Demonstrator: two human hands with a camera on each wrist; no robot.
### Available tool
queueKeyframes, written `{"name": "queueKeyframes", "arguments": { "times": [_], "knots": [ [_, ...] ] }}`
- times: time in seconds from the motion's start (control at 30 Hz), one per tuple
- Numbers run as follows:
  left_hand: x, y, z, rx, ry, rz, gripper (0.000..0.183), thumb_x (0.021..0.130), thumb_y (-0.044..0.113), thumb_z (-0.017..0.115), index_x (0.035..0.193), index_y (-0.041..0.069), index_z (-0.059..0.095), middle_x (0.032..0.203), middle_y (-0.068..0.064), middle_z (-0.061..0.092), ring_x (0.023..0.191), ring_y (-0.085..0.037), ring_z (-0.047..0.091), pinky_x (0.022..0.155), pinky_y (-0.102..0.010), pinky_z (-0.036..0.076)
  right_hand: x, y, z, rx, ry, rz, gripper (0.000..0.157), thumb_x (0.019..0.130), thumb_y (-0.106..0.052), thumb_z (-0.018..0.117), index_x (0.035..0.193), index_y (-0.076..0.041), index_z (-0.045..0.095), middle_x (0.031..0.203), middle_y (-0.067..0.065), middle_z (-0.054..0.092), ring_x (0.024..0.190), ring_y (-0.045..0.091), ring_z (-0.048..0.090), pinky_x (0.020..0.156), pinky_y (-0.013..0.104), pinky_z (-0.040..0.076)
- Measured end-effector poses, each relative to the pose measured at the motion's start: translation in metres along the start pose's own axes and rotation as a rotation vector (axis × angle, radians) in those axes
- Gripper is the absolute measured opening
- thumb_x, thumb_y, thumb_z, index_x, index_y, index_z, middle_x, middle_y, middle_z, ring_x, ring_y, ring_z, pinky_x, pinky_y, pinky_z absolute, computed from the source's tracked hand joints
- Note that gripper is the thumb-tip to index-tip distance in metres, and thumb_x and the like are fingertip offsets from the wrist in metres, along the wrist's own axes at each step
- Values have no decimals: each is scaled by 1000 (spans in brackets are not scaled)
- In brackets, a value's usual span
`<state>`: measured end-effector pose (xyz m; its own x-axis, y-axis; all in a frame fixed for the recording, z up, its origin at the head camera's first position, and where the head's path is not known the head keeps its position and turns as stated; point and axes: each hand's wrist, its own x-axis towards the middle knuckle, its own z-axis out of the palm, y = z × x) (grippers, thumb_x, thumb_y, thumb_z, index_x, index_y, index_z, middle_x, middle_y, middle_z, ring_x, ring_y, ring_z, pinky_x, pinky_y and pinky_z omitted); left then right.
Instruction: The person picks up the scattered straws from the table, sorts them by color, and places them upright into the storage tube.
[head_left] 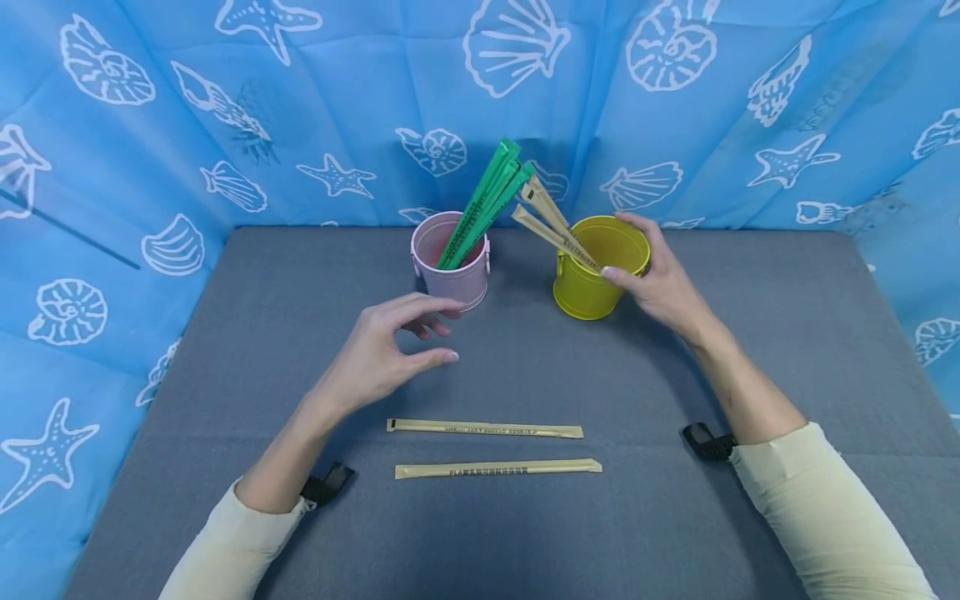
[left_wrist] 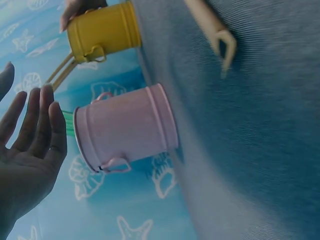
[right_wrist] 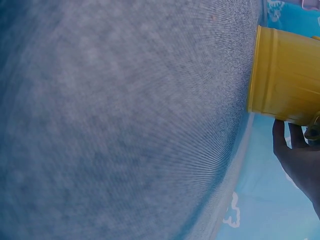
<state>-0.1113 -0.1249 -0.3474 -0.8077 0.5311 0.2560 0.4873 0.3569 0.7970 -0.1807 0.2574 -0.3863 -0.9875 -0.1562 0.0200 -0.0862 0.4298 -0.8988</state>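
My right hand (head_left: pixel 667 283) grips the rim and side of a small yellow bucket (head_left: pixel 587 296), thumb at the front and fingers at the back. Beige wrapped straws (head_left: pixel 555 227) lean out of that bucket to the left. My left hand (head_left: pixel 378 350) hovers, fingers apart and holding nothing, just in front of a pink bucket (head_left: pixel 463 286). Several green wrapped straws (head_left: pixel 482 208) stand tilted in the pink bucket. Two more beige wrapped straws, a farther one (head_left: pixel 483 428) and a nearer one (head_left: pixel 498 469), lie side by side on the cloth.
A grey cloth (head_left: pixel 525 533) covers the table. Behind it and to the sides hangs a blue curtain (head_left: pixel 337 83) with white shell and starfish prints, close to both buckets. Black straps sit at both wrists.
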Motion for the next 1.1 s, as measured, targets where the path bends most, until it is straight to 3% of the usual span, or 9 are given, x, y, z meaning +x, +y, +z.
{"name": "queueKeyframes", "arguments": {
  "times": [0.37,0.63,0.93,1.1],
  "knots": [
    [-26,-7,1,24,-30,-23,53,81,18,84,130,17,65,119,6,65,98,-10,63,83,-43,54,1,-1,1,20,-5,2,78,94,-19,70,156,-23,22,153,15,33,134,32,40,112,53,29],
    [-38,-11,7,41,-60,-34,50,81,21,84,128,18,66,124,4,63,100,-21,64,83,-43,54,1,0,-1,-17,3,13,77,94,-18,69,156,-22,23,160,11,24,139,35,34,115,55,21],
    [-57,-16,9,92,-57,-56,52,79,22,86,127,21,67,126,6,63,115,-13,59,87,-39,53,3,0,2,-9,3,-5,77,94,-17,69,156,-22,24,158,12,27,136,33,36,114,54,23],
    [-63,-20,10,107,-109,-127,50,78,22,86,125,21,68,123,8,64,112,-13,60,86,-40,53,1,1,1,-3,11,6,77,94,-18,69,156,-23,24,157,12,28,135,33,37,113,54,25]
  ]
}}
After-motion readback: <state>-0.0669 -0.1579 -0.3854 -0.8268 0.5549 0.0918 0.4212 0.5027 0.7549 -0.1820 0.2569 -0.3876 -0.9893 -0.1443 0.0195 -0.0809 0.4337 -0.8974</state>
